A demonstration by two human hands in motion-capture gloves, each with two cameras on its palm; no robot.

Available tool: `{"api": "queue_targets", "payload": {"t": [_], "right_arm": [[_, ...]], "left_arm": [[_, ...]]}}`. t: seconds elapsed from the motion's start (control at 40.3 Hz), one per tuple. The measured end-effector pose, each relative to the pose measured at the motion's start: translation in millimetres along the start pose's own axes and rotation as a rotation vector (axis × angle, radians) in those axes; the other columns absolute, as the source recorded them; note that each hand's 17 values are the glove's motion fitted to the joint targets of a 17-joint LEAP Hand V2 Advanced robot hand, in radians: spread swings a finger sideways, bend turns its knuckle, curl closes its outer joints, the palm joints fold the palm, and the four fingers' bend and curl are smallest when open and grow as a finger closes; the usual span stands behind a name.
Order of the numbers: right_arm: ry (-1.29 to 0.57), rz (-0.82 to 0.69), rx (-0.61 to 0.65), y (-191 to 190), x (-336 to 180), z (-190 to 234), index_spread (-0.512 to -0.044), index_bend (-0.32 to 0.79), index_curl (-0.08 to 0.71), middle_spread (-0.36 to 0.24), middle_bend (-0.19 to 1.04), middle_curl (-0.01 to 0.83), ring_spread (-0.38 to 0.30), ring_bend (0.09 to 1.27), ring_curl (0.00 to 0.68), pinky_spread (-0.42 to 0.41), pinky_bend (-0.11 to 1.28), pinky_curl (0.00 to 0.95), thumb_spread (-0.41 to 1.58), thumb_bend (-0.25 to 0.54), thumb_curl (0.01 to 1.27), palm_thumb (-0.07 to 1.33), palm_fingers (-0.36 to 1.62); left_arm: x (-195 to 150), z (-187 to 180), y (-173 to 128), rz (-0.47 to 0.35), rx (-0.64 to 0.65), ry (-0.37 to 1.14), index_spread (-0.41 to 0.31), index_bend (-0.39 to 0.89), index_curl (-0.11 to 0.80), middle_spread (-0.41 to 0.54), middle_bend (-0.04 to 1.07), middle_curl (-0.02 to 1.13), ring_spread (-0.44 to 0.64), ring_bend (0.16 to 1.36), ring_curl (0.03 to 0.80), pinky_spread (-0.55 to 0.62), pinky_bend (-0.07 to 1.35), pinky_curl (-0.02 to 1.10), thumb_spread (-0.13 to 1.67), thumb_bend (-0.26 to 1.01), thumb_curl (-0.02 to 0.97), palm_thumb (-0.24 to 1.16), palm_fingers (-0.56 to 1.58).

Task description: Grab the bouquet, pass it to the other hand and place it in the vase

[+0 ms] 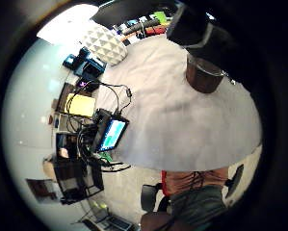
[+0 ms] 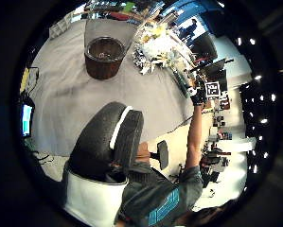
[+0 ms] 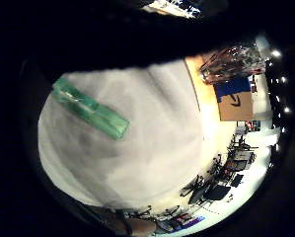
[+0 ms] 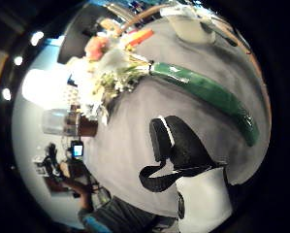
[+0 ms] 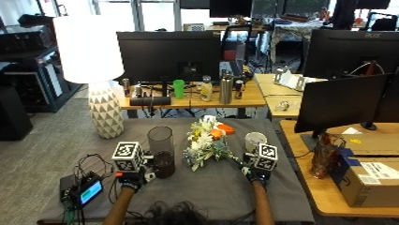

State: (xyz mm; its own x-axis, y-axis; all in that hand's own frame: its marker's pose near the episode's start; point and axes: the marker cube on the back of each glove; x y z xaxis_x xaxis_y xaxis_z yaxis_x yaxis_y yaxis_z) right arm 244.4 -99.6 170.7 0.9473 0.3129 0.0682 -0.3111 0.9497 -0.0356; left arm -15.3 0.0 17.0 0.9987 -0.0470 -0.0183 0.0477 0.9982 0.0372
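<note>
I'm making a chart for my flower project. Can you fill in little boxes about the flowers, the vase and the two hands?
Flowers: the bouquet, white and orange blooms, green-wrapped stems, above the grey table, tilted
Right hand: the right hand grips the stems' lower end
Left hand: the left hand is beside the vase and holds nothing that can be seen; its fingers cannot be seen
Vase: the vase is a tall glass, upright, dark at the bottom, no flowers in it
Nearby: a white mug behind the right hand

no legible text; only arrow logo on cardboard box (image 3: 234, 105)
</note>
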Motion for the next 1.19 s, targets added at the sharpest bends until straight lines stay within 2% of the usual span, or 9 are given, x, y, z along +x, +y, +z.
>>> {"api": "queue_targets", "payload": {"t": [0.124,0.248,0.422,0.645,0.794,0.843,0.942,1.017,1.191], "right_arm": [[-0.007,0.022,-0.068,-8,4,17,-0.368,0.12,0.154,0.110,0.24,0.290,0.230,0.36,0.220,0.336,0.75,0.354,1.15,0.031,0.27,0.54,0.01],[-0.001,0.071,-0.148,50,-11,-27,-0.363,0.10,0.153,0.107,0.24,0.298,0.229,0.37,0.226,0.329,0.78,0.364,1.15,0.037,0.29,0.61,0.03],[0.034,0.139,-0.228,63,-8,-26,-0.328,0.10,0.145,0.085,0.25,0.313,0.204,0.47,0.253,0.311,0.86,0.372,1.17,0.101,0.34,0.79,0.26],[0.135,0.091,-0.005,47,-14,-34,-0.275,0.25,0.245,0.005,0.34,0.360,0.082,0.52,0.289,0.270,0.61,0.314,1.18,0.136,0.39,0.92,0.74],[0.182,0.065,0.079,40,-18,-37,-0.259,0.18,0.284,-0.044,0.38,0.394,-0.052,0.57,0.333,0.114,0.55,0.312,1.11,0.119,0.42,0.97,1.03],[0.184,0.058,0.081,40,-19,-37,-0.261,0.14,0.284,-0.068,0.38,0.409,-0.105,0.64,0.365,-0.015,0.62,0.340,1.01,0.089,0.44,0.97,1.22],[0.177,0.053,0.122,36,-18,-36,-0.256,0.14,0.308,-0.099,0.47,0.457,-0.157,0.71,0.419,-0.138,0.63,0.371,0.88,0.050,0.48,0.98,1.32],[0.179,0.066,0.212,25,-12,-36,-0.252,0.17,0.326,-0.115,0.55,0.488,-0.174,0.77,0.448,-0.192,0.64,0.387,0.83,0.010,0.50,0.96,1.40],[0.073,0.112,0.213,2,-6,-16,-0.246,0.20,0.376,-0.136,0.63,0.535,-0.191,0.85,0.494,-0.255,0.67,0.416,0.78,-0.018,0.54,0.96,1.42]], "left_arm": [[-3,5,-4,-0.012,-0.005,-0.005,-0.051,0.11,0.170,0.112,0.19,0.31,0.27,0.70,0.281,0.39,0.56,0.33,1.06,-0.02,0.234,0.14,0.22],[-5,10,-6,-0.017,-0.017,-0.004,-0.051,0.11,0.176,0.113,0.19,0.32,0.27,0.70,0.284,0.39,0.57,0.34,1.06,-0.02,0.241,0.14,0.21],[-6,16,-8,-0.015,-0.035,-0.003,-0.051,0.11,0.184,0.120,0.19,0.32,0.26,0.70,0.288,0.39,0.57,0.34,1.06,-0.02,0.249,0.14,0.21],[-6,23,-9,-0.019,-0.054,0.007,-0.051,0.11,0.191,0.121,0.19,0.33,0.26,0.71,0.291,0.39,0.57,0.35,1.06,-0.02,0.256,0.14,0.21],[-4,19,-5,-0.018,-0.055,0.015,-0.051,0.11,0.194,0.122,0.19,0.34,0.26,0.71,0.293,0.39,0.57,0.35,1.06,-0.02,0.260,0.14,0.20],[-5,18,-4,-0.020,-0.056,0.016,-0.051,0.11,0.195,0.122,0.19,0.34,0.26,0.71,0.293,0.39,0.57,0.35,1.06,-0.02,0.261,0.14,0.21],[-7,17,-2,-0.025,-0.060,0.018,-0.051,0.11,0.197,0.122,0.19,0.34,0.26,0.71,0.294,0.39,0.57,0.35,1.06,-0.02,0.263,0.14,0.20],[-10,17,-3,-0.028,-0.061,0.025,-0.051,0.11,0.198,0.122,0.19,0.34,0.26,0.71,0.294,0.38,0.57,0.35,1.06,-0.02,0.264,0.14,0.20],[-13,13,-9,-0.018,-0.037,0.030,-0.048,0.11,0.200,0.122,0.19,0.34,0.26,0.71,0.295,0.38,0.57,0.36,1.07,-0.02,0.266,0.14,0.20]]}}
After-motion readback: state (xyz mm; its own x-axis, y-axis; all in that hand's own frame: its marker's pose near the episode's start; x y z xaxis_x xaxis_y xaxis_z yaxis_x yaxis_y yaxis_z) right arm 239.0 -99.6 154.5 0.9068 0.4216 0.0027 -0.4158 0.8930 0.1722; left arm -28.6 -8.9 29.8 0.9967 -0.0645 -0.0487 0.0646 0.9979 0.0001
